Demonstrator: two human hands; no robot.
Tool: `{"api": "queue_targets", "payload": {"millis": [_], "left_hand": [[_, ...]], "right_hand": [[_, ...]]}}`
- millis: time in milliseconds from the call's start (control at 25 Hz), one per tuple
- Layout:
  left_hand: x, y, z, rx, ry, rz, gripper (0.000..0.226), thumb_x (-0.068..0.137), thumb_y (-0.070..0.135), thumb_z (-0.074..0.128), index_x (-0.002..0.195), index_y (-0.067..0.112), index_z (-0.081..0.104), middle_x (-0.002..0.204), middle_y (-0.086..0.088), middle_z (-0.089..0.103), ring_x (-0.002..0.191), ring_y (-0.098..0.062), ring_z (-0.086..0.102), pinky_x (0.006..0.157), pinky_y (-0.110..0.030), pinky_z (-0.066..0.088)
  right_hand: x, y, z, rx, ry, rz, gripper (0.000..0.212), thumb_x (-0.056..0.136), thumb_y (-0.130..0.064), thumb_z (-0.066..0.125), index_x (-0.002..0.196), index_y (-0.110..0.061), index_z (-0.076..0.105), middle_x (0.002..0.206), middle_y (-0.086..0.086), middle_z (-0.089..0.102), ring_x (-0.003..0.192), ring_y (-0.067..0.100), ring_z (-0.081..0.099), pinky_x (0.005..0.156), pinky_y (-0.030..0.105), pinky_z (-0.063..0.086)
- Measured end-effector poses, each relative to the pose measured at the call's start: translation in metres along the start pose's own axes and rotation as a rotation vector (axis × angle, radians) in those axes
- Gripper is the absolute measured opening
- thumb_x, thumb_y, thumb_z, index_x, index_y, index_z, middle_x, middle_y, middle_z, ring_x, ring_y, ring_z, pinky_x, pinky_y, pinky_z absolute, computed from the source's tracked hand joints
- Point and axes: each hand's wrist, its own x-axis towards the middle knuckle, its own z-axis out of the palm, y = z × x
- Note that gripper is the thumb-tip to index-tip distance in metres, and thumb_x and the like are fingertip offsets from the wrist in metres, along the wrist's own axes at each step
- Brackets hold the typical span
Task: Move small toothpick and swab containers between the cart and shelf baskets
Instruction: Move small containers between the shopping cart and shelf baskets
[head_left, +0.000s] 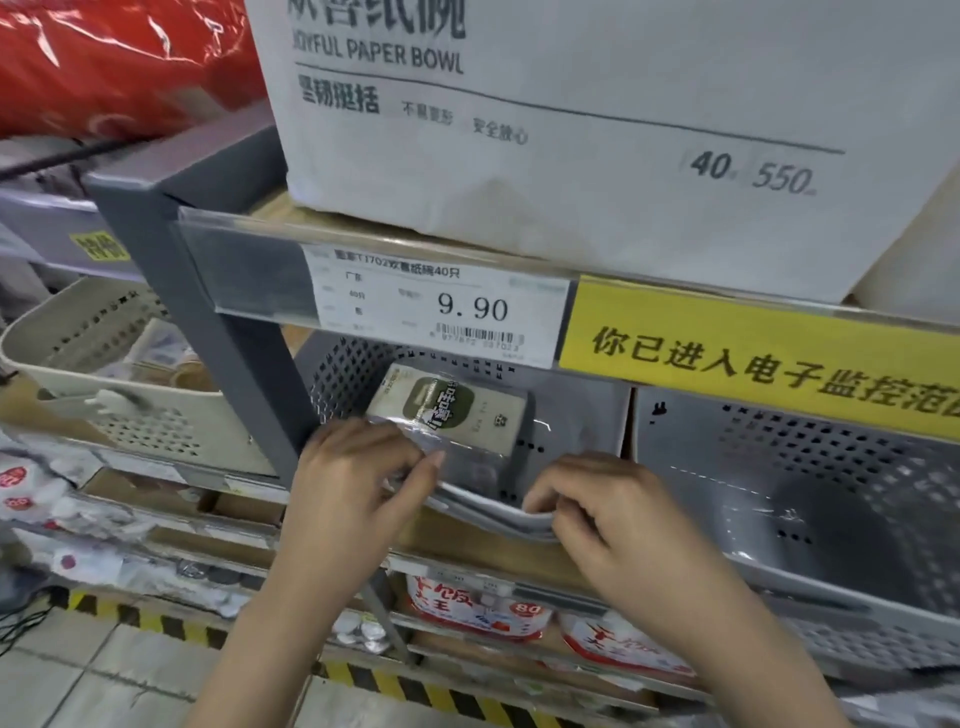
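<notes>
Baskets lined the shelf: a cream perforated basket stood at the far left, holding blurred small goods. Next, the left hand pinched the clear wrapper of a flat beige-and-green pack that leaned inside the grey perforated basket, fingers curled narrow on the crinkly film. To its right, the right hand curled its fingers over the basket's smooth near rim, apparently steadying it. Doing this well probably meant gripping the pack's stiff body, not the slippery film, while keeping the rim pressed. At the right sat another grey basket, hard plastic with punched holes.
</notes>
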Motion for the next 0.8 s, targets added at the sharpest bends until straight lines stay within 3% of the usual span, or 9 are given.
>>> {"api": "queue_targets", "payload": {"millis": [160, 280, 360, 480, 640, 800], "left_hand": [[-0.001, -0.005, 0.002, -0.016, 0.019, 0.026, 0.039, 0.091, 0.037, 0.052, 0.059, 0.016, 0.061, 0.062, 0.013, 0.056, 0.062, -0.008, 0.05, 0.068, -0.029, 0.038], [-0.003, -0.007, 0.004, -0.022, 0.059, 0.041, 0.036, 0.09, 0.035, 0.054, 0.061, 0.017, 0.064, 0.065, 0.016, 0.055, 0.063, -0.005, 0.048, 0.069, -0.026, 0.036], [-0.006, -0.009, 0.005, -0.029, 0.068, 0.061, 0.035, 0.09, 0.034, 0.056, 0.061, 0.016, 0.067, 0.065, 0.014, 0.058, 0.063, -0.007, 0.05, 0.069, -0.028, 0.039], [-0.008, -0.009, 0.004, -0.024, 0.07, 0.079, 0.033, 0.089, 0.033, 0.057, 0.062, 0.017, 0.069, 0.064, 0.012, 0.061, 0.064, -0.008, 0.054, 0.069, -0.029, 0.042], [-0.008, -0.01, 0.003, -0.026, 0.07, 0.094, 0.029, 0.087, 0.031, 0.06, 0.063, 0.018, 0.069, 0.065, 0.012, 0.062, 0.066, -0.007, 0.055, 0.07, -0.027, 0.043], [-0.006, -0.008, 0.002, -0.019, 0.063, 0.083, 0.03, 0.087, 0.031, 0.06, 0.062, 0.017, 0.07, 0.065, 0.011, 0.063, 0.065, -0.009, 0.057, 0.068, -0.029, 0.044]], "right_hand": [[0.012, -0.012, -0.009, -0.034, -0.133, 0.104, 0.024, 0.091, -0.013, 0.047, 0.089, -0.028, 0.066, 0.087, -0.019, 0.062, 0.078, -0.003, 0.054, 0.072, 0.017, 0.044], [0.039, -0.012, -0.017, -0.085, -0.24, 0.158, 0.017, 0.093, -0.023, 0.05, 0.105, -0.026, 0.062, 0.102, -0.008, 0.065, 0.092, 0.008, 0.06, 0.082, 0.029, 0.049], [0.072, -0.009, -0.011, -0.181, -0.337, 0.185, 0.033, 0.092, -0.026, 0.056, 0.124, -0.02, 0.053, 0.123, 0.001, 0.059, 0.11, 0.019, 0.056, 0.091, 0.029, 0.045], [0.122, -0.003, 0.012, -0.209, -0.474, 0.188, 0.061, 0.089, -0.016, 0.063, 0.142, -0.011, 0.033, 0.142, 0.008, 0.044, 0.125, 0.024, 0.044, 0.089, 0.023, 0.035], [0.151, 0.021, 0.044, -0.313, -0.572, 0.189, 0.079, 0.079, -0.019, 0.075, 0.144, -0.011, 0.031, 0.141, 0.007, 0.043, 0.125, 0.024, 0.044, 0.096, 0.025, 0.034], [0.154, 0.031, 0.05, -0.279, -0.613, 0.206, 0.076, 0.073, -0.028, 0.081, 0.137, -0.014, 0.042, 0.131, 0.005, 0.05, 0.122, 0.025, 0.047, 0.095, 0.029, 0.036]]}}
